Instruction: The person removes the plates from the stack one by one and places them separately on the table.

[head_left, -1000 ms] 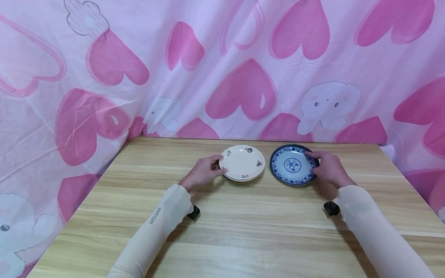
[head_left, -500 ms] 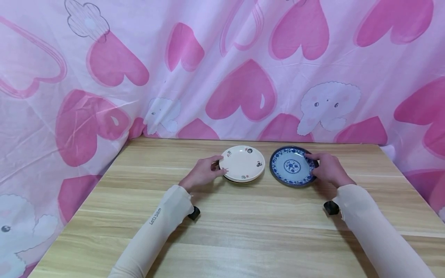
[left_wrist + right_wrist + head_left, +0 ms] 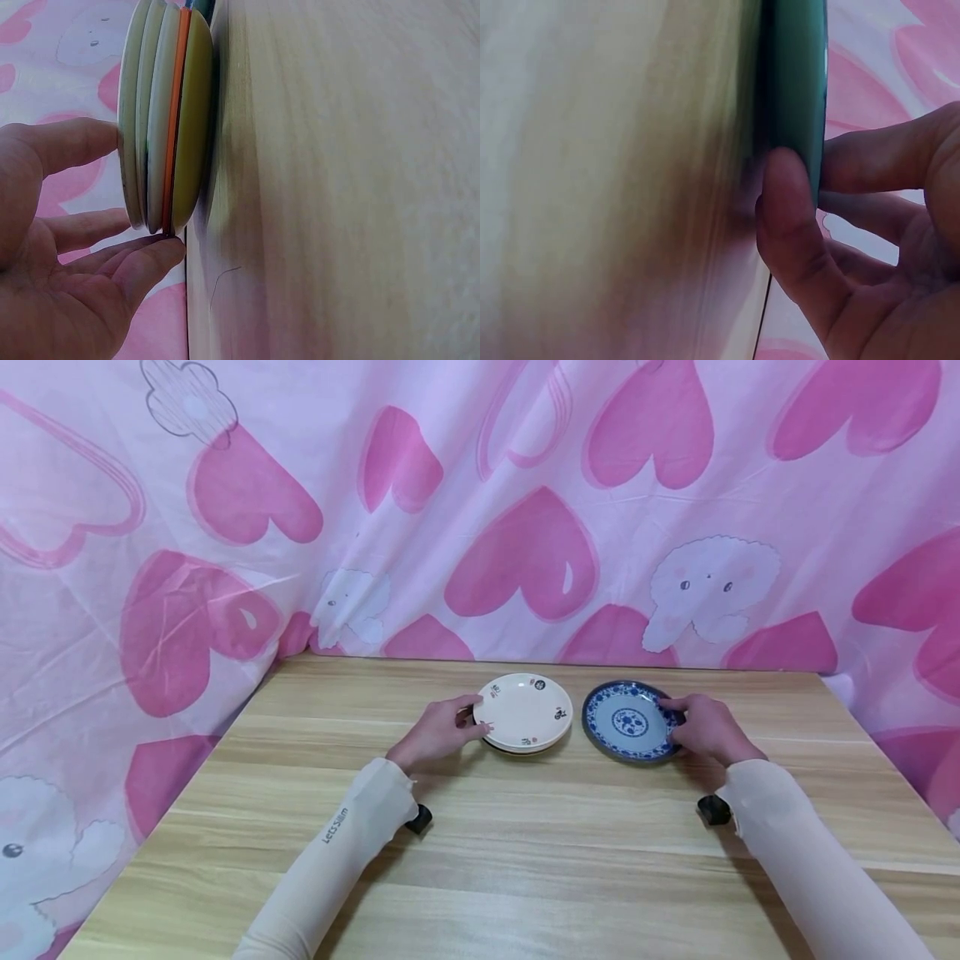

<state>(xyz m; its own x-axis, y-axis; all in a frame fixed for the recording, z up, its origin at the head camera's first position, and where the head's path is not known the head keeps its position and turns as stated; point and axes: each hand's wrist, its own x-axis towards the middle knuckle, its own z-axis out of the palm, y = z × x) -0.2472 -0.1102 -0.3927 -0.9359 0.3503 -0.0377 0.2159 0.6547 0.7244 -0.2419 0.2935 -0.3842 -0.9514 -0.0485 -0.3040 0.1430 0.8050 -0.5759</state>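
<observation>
A stack of plates [image 3: 521,714], topped by a cream one with small dark and red motifs, stands near the table's back edge. My left hand [image 3: 437,733] grips its left rim. Seen edge-on in the left wrist view, the stack has pale plates [image 3: 131,90] above an orange rim [image 3: 178,97] and a yellow underside [image 3: 196,112]. To its right is a blue-and-white patterned plate [image 3: 630,723]. My right hand [image 3: 708,727] pinches that plate's right rim, the thumb [image 3: 787,202] against its greenish underside. Whether this plate fully rests on the table cannot be told.
The wooden table [image 3: 525,860] stretches toward me in front of the plates. Behind and at the sides hangs a pink cloth [image 3: 517,510] with hearts and cartoon animals. Black wrist devices [image 3: 715,810] sit below both cuffs.
The far edge of the blue-and-white plate has come down a little, and the plate sits slightly nearer to me. My left hand and the stack have stayed in place.
</observation>
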